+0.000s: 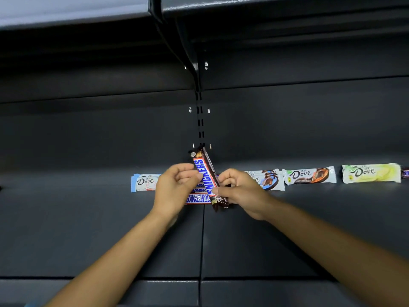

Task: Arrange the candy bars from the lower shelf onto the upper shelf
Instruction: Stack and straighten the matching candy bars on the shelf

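A Snickers bar (204, 171) stands nearly upright above the lower shelf (110, 229). My right hand (241, 191) grips its lower end between thumb and fingers. My left hand (177, 185) is beside it with curled fingers, fingertips touching the bar's left edge. Under the hands lie more Snickers bars (197, 198), flat on the shelf. Dove bars lie in a row along the back: a blue-edged one (143, 182) on the left, one partly hidden (269, 179) behind my right hand, a brown-and-white one (309, 175) and a yellow one (371, 173). The upper shelf (265, 9) is overhead.
A slotted upright (200, 120) with a bracket (194, 69) runs up the dark back panel at the middle. A seam (202, 240) splits the lower shelf into two boards. Another wrapper's end (406, 173) peeks in at the far right edge.
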The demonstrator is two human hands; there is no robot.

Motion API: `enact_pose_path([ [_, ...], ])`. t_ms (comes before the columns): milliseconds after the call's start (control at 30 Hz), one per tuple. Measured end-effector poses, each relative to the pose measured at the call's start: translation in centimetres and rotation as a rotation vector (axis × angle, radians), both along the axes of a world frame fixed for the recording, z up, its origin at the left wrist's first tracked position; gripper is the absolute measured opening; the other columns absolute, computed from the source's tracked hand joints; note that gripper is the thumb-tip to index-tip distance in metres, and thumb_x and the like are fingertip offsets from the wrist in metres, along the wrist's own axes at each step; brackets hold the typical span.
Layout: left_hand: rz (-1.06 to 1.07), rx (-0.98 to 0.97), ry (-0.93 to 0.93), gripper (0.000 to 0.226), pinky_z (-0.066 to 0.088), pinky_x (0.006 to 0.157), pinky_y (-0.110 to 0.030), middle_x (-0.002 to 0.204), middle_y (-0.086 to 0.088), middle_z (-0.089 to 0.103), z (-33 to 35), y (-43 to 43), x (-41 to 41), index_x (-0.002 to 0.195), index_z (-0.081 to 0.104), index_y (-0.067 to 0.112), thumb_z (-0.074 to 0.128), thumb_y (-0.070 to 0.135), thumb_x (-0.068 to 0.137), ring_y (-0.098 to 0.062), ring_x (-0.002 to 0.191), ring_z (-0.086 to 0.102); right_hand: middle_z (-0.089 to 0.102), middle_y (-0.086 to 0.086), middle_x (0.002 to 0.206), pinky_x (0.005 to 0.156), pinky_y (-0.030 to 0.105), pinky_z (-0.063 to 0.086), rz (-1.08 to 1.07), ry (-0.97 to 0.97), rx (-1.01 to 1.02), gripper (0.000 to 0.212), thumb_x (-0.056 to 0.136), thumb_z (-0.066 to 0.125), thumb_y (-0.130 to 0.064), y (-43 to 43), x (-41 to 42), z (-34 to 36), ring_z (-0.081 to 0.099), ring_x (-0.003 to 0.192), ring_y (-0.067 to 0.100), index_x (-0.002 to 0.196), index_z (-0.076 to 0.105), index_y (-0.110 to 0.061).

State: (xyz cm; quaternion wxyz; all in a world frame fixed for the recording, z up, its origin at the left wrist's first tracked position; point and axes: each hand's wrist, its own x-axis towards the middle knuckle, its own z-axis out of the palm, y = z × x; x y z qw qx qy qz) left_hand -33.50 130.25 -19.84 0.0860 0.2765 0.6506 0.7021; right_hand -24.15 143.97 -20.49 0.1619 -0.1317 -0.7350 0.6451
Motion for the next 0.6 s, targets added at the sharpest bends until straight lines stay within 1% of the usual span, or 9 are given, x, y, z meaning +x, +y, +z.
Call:
enact_pose_path([
  [133,0.005,-0.189,0.121,0.027,0.057,0.074,-0.033,0.088,0.003,0.072,-0.6,0.8,1.1,0.096,0.065,0.018,0.079,0.016,0.072,-0.014,0.076,0.069,0.059,0.004,0.077,0.065,0.029,0.047,0.016,0.064,0.041,0.029,0.077,0.068,0.005,-0.7,-0.6,-0.8,0.058,0.07,0.016,0.082,0.047,-0.014],
  [200,0.075,-0.34,0.281,0.022,0.054,0.067,-0.031,0.076,0.002,0.069,-0.9,1.1,1.5,0.084,0.065,0.017,0.08,0.025,0.07,-0.015,0.068,0.065,0.062,0.005,0.075,0.069,0.037,0.05,0.033,0.076,0.196,0.03,0.074,0.07,0.003,-1.0,-0.9,-1.2,0.061,0.07,0.021,0.079,0.047,-0.016],
  [267,0.141,-0.438,0.432,0.022,0.046,0.064,-0.032,0.069,-0.001,0.065,-0.8,0.9,1.3,0.074,0.061,0.015,0.078,0.028,0.072,-0.017,0.066,0.058,0.066,0.004,0.082,0.074,0.038,0.053,0.041,0.043,0.363,0.028,0.072,0.074,-0.007,-1.0,-1.0,-1.3,0.065,0.079,0.022,0.084,0.051,-0.017],
  [300,0.152,-0.463,0.499,0.021,0.043,0.063,-0.031,0.072,-0.002,0.062,-0.6,0.7,1.0,0.075,0.06,0.014,0.076,0.028,0.075,-0.018,0.069,0.057,0.066,0.001,0.086,0.076,0.034,0.054,0.031,0.03,0.399,0.03,0.073,0.075,-0.008,-0.8,-0.9,-1.1,0.065,0.083,0.018,0.091,0.052,-0.017],
  [367,0.128,-0.567,0.652,0.018,0.036,0.066,-0.027,0.083,-0.005,0.06,-0.2,0.1,0.0,0.09,0.062,0.015,0.071,0.027,0.08,-0.021,0.082,0.056,0.059,-0.002,0.099,0.078,0.032,0.054,-0.029,0.033,0.438,0.046,0.076,0.073,-0.007,-0.3,-0.6,-0.5,0.062,0.088,0.01,0.114,0.049,-0.019],
  [433,0.039,-0.742,0.791,0.03,0.035,0.072,-0.024,0.099,-0.006,0.062,-0.2,-0.3,-1.0,0.11,0.061,0.017,0.067,0.027,0.082,-0.023,0.094,0.056,0.051,-0.003,0.115,0.075,0.031,0.056,-0.072,0.09,0.473,0.07,0.078,0.068,-0.002,0.3,-0.1,0.3,0.061,0.091,0.007,0.135,0.036,-0.028],
  [467,-0.006,-0.819,0.844,0.034,0.036,0.075,-0.024,0.105,-0.006,0.063,-0.4,-0.4,-1.5,0.114,0.059,0.018,0.067,0.027,0.082,-0.023,0.098,0.056,0.046,-0.006,0.12,0.072,0.027,0.056,-0.052,0.125,0.492,0.077,0.078,0.066,0.001,0.5,0.1,0.5,0.061,0.09,0.006,0.139,0.032,-0.033],
  [533,-0.086,-0.909,0.921,0.037,0.04,0.08,-0.026,0.111,-0.005,0.063,-1.0,-0.3,-2.3,0.113,0.059,0.018,0.069,0.028,0.079,-0.023,0.1,0.056,0.046,-0.01,0.118,0.067,0.021,0.053,0.001,0.148,0.601,0.074,0.077,0.065,0.004,0.8,0.3,0.7,0.059,0.085,0.005,0.137,0.04,-0.034],
  [600,-0.136,-0.954,0.958,0.04,0.043,0.084,-0.029,0.113,-0.004,0.064,-1.8,0.0,-2.5,0.113,0.058,0.019,0.071,0.028,0.075,-0.022,0.102,0.056,0.053,-0.009,0.105,0.069,0.022,0.048,0.018,0.113,0.828,0.049,0.076,0.069,-0.003,1.0,0.0,0.1,0.056,0.079,0.004,0.119,0.061,-0.025],
])
